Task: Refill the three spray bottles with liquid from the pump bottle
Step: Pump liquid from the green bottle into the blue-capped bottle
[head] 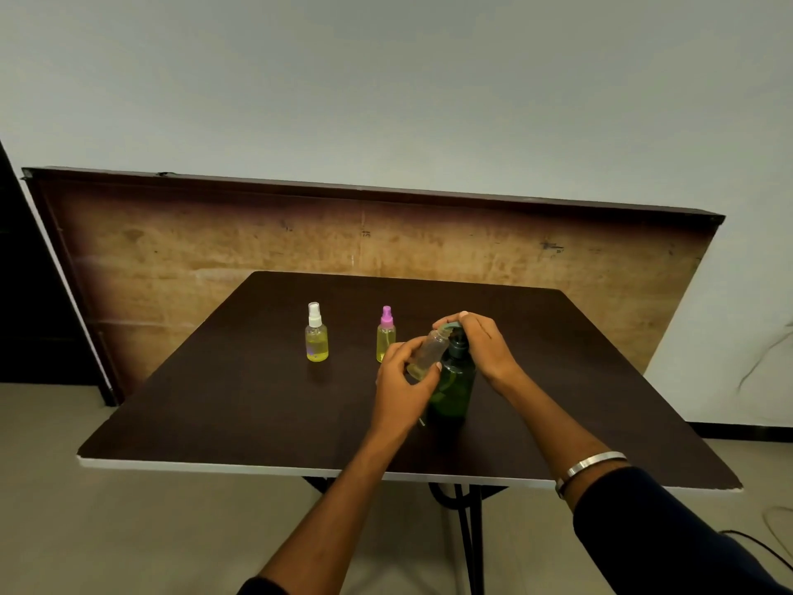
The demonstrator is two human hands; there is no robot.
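**Third spray bottle held under the pump spout**

Head view, looking forward and down at a dark surface (pixel 214 401) with a pale front edge. Near the middle stands a dark green pump bottle (pixel 455 384). The right hand (pixel 480 345) is curled over the pump head at its top, fingers wrapped around the spout; whether it is pressing down cannot be told. The left hand (pixel 405 384) holds a small clear spray bottle (pixel 429 352), uncapped and tilted, its open neck raised to the spout. Fingers and thumb close around the lower part of the body. It looks nearly empty, with only a trace of yellowish liquid at its base.

Further back and to the left stand two more spray bottles, both upright and capped: one with a white sprayer (pixel 316 334) at far left, one with a pink sprayer (pixel 386 334) just left of the hands. Both hold yellow liquid, so they appear already filled.

Judgement on handling: the clear bottle is light, thin plastic, likely slippery if liquid spills down its side, so a hold around the body, below the neck, suits it. The pump bottle is heavier and stable; pressing straight down on the head should keep it from tipping.

A wooden board (pixel 171 251) leans against the wall behind.
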